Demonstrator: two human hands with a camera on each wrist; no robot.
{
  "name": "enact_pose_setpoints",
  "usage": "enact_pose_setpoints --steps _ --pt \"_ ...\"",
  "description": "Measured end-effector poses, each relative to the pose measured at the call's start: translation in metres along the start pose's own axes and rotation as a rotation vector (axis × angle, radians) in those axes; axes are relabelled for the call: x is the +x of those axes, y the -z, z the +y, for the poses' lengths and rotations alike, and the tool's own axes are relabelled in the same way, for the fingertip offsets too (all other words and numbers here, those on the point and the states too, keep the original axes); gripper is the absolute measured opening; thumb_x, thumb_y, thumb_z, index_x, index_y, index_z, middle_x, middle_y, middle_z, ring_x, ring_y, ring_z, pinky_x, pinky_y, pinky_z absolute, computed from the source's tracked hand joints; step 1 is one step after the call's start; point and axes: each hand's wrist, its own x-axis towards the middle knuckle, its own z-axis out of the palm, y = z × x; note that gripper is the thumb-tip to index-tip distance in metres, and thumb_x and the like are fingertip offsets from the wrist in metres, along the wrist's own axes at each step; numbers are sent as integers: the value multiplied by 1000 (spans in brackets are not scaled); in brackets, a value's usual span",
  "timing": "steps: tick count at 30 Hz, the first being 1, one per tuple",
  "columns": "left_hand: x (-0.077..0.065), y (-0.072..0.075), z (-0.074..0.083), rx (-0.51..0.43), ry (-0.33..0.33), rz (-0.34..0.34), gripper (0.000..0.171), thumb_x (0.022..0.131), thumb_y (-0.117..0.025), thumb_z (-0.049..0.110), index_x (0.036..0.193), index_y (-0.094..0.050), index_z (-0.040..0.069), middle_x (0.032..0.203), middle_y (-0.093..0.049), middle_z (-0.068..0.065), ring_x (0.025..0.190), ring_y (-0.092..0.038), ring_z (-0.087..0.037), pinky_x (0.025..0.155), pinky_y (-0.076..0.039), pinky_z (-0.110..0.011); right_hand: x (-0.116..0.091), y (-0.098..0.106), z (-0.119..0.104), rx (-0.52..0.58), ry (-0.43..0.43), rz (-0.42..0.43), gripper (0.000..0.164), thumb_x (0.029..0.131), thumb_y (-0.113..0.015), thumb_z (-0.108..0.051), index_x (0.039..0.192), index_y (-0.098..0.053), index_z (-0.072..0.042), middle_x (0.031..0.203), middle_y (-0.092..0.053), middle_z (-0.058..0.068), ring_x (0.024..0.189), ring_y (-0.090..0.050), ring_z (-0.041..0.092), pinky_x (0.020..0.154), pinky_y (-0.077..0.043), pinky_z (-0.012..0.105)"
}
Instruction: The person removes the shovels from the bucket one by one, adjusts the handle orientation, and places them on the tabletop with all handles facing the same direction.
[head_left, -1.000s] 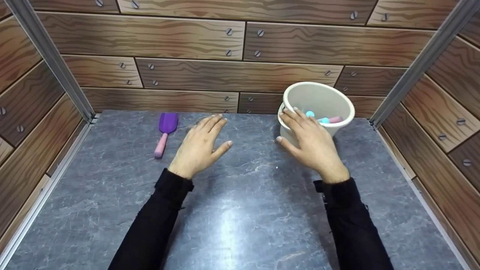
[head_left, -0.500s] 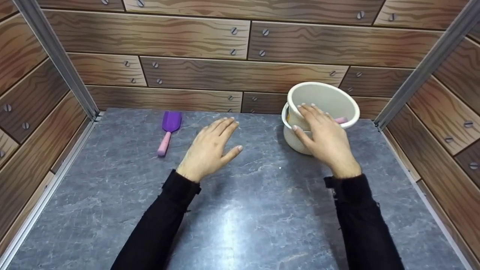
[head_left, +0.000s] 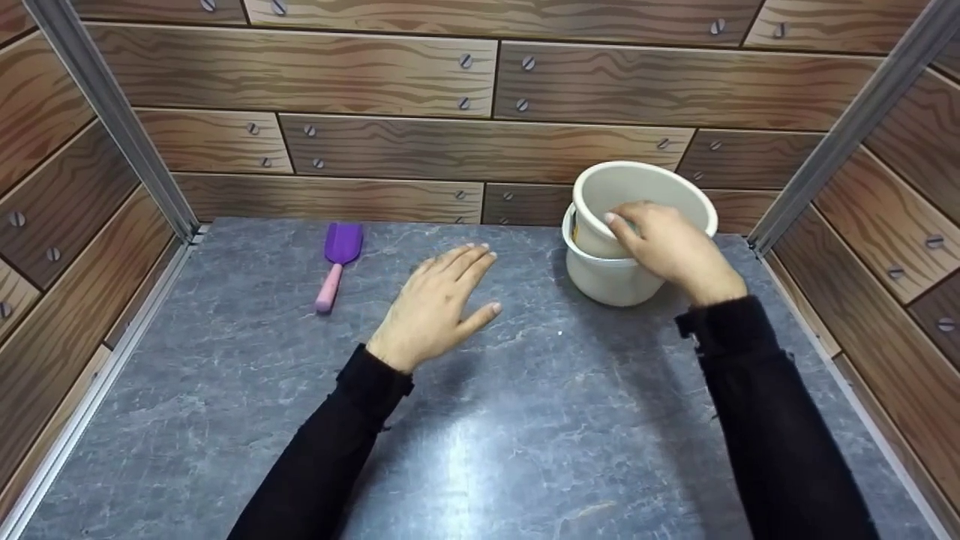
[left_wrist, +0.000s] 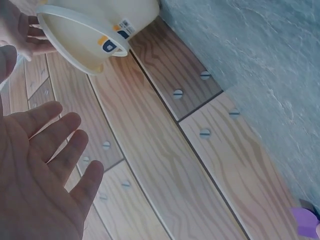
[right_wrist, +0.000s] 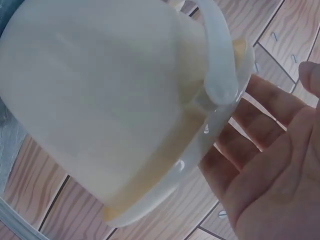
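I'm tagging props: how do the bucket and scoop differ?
The bucket is off-white; the scoop is purple with a pink handle. The bucket stands mouth up, while the scoop lies flat. The right hand is at the bucket's mouth; no hand touches the scoop. Both rest on the table.

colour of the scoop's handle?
Pink: the handle shows best in the head view.

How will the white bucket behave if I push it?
The white bucket is probably stiff: its wall looks round and undented. It may slide on the smooth-looking table. A push at its rim could tip it: the base looks narrower.
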Motion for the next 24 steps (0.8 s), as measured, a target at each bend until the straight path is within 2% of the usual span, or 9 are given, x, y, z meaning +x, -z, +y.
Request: enact_pose_setpoints --steps 4,8,12,16,20,24 --pt "0 -1 5 6 -25 13 78 120 -60 59 180 -46 12 187 -49 -12 174 -47 -36 145 -39 -65 10 6 4 -8 -14 -53 53 127 -47 -38 128 -81 2 125 -83 27 125 -78 52 112 -59 73" --pt "-1 -2 10 15 -52 14 78 120 -58 60 181 -45 12 187 -49 -11 174 -48 -36 145 -39 -64 18 12 7 -30 -58 -113 54 126 -46 -41 118 -81 0 107 -79 20 105 -76 43 98 -60 67" --pt "0 -2 14 35 -66 12 78 120 -56 61 181 -45 13 188 -48 -9 174 -48 -34 146 -39 -61 27 17 10 -65 -66 -162 48 123 -47 -36 101 -77 -5 87 -69 11 89 -71 34 84 -58 54" --pt "0 -4 18 33 -75 7 77 120 -57 61 180 -47 13 187 -49 -10 174 -48 -34 145 -40 -61 36 22 10 -68 -54 -200 40 116 -52 -28 87 -70 -8 75 -59 1 77 -64 26 74 -49 40" --pt "-1 -8 23 18 -86 -12 78 119 -59 61 179 -48 12 187 -50 -10 174 -48 -34 145 -40 -63 42 23 11 -58 -45 -244 33 112 -59 -23 93 -80 -3 79 -67 1 78 -61 22 76 -47 36" --pt "-1 -12 28 22 -102 -31 78 120 -59 61 180 -47 12 187 -50 -10 175 -48 -33 146 -39 -61 48 24 13 -63 -29 -287 31 110 -63 -17 110 -87 2 86 -75 5 80 -62 21 79 -49 33"
